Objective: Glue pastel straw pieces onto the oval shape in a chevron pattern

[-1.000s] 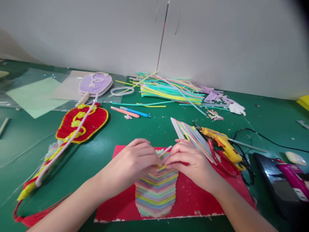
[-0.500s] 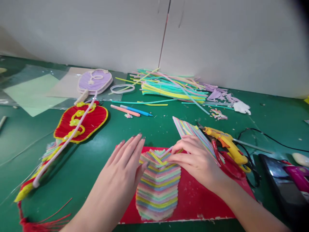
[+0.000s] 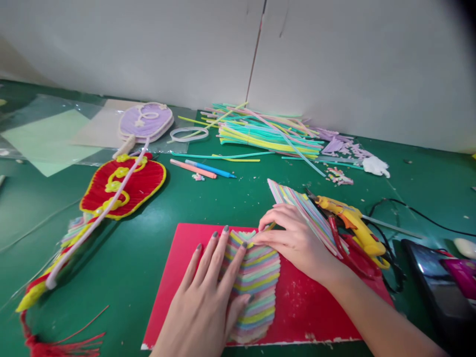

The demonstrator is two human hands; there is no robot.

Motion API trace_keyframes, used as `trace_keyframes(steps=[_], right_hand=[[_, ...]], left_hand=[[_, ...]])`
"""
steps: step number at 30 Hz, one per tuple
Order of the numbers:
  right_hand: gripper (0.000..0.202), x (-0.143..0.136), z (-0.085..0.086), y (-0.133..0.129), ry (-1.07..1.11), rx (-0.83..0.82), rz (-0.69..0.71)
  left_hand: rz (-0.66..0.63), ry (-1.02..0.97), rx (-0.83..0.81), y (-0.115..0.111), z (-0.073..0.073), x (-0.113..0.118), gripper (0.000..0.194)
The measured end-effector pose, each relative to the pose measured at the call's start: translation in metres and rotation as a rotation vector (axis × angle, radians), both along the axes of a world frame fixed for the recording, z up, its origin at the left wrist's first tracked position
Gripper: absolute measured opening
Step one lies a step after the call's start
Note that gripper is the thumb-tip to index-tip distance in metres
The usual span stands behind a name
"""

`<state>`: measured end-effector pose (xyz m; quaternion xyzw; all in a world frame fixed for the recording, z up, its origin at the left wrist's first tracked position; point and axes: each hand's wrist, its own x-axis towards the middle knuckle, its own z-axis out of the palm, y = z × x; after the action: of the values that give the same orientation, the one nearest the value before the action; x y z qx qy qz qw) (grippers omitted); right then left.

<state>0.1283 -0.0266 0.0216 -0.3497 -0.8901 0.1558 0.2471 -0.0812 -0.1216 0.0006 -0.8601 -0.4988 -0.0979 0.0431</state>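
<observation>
My left hand [image 3: 208, 282] lies with its fingers spread over the left part of a striped pastel piece [image 3: 260, 282], which rests on a red sheet [image 3: 308, 307]. Its index fingertip touches the piece near the top. My right hand [image 3: 297, 238] is bent over the piece's upper right edge, thumb and index finger pinched together at a yellow strip [image 3: 270, 226]. Beyond that hand, a second striped piece [image 3: 297, 198] with slanting edges lies partly covered by red-handled pliers [image 3: 342, 253].
A yellow glue gun [image 3: 351, 223] and a black phone [image 3: 427, 277] lie at the right. Bundled pastel stems [image 3: 267, 139] lie at the back, with two pens [image 3: 208, 168] in front. A red fan [image 3: 122, 188] and a purple fan [image 3: 145, 121] are left.
My left hand has moved right and down onto the striped piece, its fingers spreading. The red sheet's left part is now uncovered. My right hand stays near the piece's top right.
</observation>
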Motion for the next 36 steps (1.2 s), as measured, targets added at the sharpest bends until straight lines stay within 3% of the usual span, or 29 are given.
trace_keyframes(steps=[20, 28, 36], right_hand=[[0.013, 0.000, -0.007, -0.003, 0.041, 0.027, -0.019], [0.030, 0.007, 0.003, -0.039, -0.048, 0.156, -0.147], [0.051, 0.006, -0.015, -0.070, -0.346, 0.133, -0.258]], left_hand=[[-0.027, 0.029, -0.013, 0.002, -0.003, 0.003, 0.061], [-0.028, 0.042, 0.009, 0.001, -0.004, 0.003, 0.061], [-0.016, 0.018, -0.006, 0.001, -0.005, 0.002, 0.061]])
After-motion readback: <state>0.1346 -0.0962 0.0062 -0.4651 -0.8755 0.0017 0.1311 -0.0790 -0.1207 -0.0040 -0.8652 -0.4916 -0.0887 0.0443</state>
